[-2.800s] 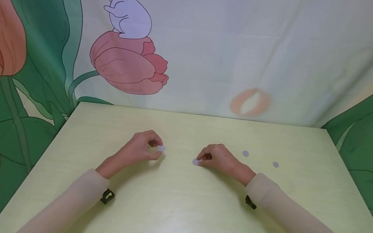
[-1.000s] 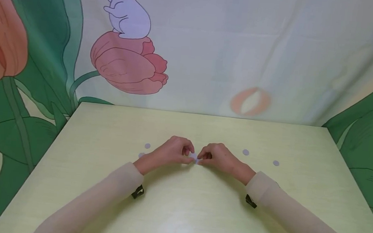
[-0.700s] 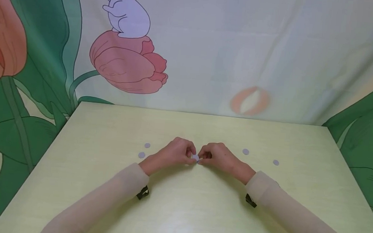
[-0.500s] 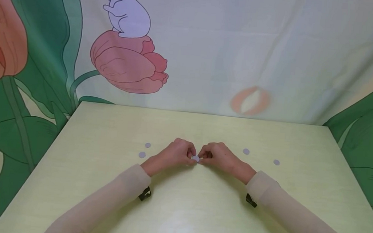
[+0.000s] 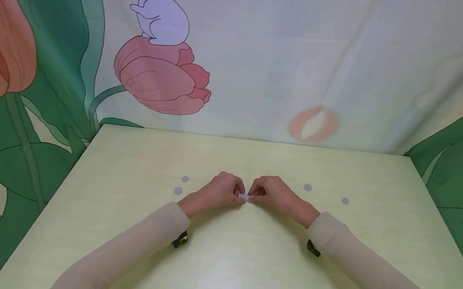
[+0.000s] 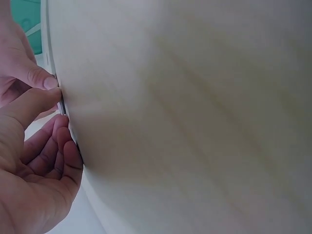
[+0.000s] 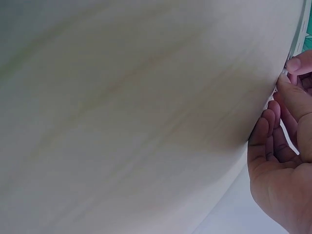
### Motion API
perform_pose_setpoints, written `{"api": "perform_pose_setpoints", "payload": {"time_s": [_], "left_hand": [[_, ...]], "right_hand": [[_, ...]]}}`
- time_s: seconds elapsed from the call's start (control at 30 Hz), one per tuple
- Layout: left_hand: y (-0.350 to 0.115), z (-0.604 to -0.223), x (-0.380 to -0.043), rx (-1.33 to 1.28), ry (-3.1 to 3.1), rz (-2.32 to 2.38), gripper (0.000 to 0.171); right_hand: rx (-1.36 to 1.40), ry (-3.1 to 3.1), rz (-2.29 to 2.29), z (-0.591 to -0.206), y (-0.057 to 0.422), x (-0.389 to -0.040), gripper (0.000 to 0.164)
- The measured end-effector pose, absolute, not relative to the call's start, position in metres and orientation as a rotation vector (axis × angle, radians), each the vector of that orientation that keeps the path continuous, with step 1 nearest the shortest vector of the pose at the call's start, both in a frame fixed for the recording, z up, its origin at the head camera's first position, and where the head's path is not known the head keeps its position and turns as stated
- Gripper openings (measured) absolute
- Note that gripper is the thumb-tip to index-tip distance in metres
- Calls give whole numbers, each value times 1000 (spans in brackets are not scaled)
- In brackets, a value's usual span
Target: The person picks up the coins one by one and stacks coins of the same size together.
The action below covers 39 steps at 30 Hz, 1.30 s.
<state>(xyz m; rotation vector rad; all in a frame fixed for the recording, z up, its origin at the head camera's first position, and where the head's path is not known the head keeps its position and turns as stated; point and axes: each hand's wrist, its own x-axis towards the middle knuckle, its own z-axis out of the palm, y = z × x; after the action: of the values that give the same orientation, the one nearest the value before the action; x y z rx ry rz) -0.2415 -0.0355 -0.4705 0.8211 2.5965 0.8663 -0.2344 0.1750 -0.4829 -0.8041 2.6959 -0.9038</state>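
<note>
A small pale lilac disc [image 5: 244, 197], flat and round, is near the middle of the table between the fingertips of both hands. My left hand [image 5: 221, 189] pinches it from the left with thumb and curled fingers. From the right, my right hand [image 5: 273, 194] pinches at the same spot, its fingertips nearly meeting the left ones. Whether a second disc lies under this one is hidden. In the left wrist view, the left hand [image 6: 36, 161] has its fingertips down at the table surface. The right hand [image 7: 280, 156] appears likewise in the right wrist view.
Two similar discs lie left of the hands, a farther disc [image 5: 185, 179] and a nearer disc [image 5: 178, 190]. On the right lie another disc [image 5: 307, 187] and an outer disc [image 5: 345, 201]. A printed curtain [image 5: 254, 64] hangs behind the pale table [image 5: 222, 261].
My left hand has moved right, carrying a disc from the left side to the right hand's disc. Its disc now covers the spot where the other lay. The right hand has stayed nearly still.
</note>
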Motion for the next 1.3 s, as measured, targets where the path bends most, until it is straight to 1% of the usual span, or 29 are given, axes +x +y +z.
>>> {"api": "perform_pose_setpoints", "payload": {"time_s": [0.6, 0.77, 1.1, 1.3], "left_hand": [[-43, -471, -245, 892, 2534, 914, 14], [-42, -472, -244, 891, 2531, 920, 13], [-42, -476, -246, 936, 2556, 923, 11], [-42, -476, -246, 954, 2567, 923, 12]], "right_hand": [[-801, 2707, -897, -483, 172, -233, 7], [-839, 2740, -844, -481, 172, -232, 8], [-905, 2729, -842, -478, 175, -230, 3], [-1008, 2691, -800, -474, 181, -230, 8]]}}
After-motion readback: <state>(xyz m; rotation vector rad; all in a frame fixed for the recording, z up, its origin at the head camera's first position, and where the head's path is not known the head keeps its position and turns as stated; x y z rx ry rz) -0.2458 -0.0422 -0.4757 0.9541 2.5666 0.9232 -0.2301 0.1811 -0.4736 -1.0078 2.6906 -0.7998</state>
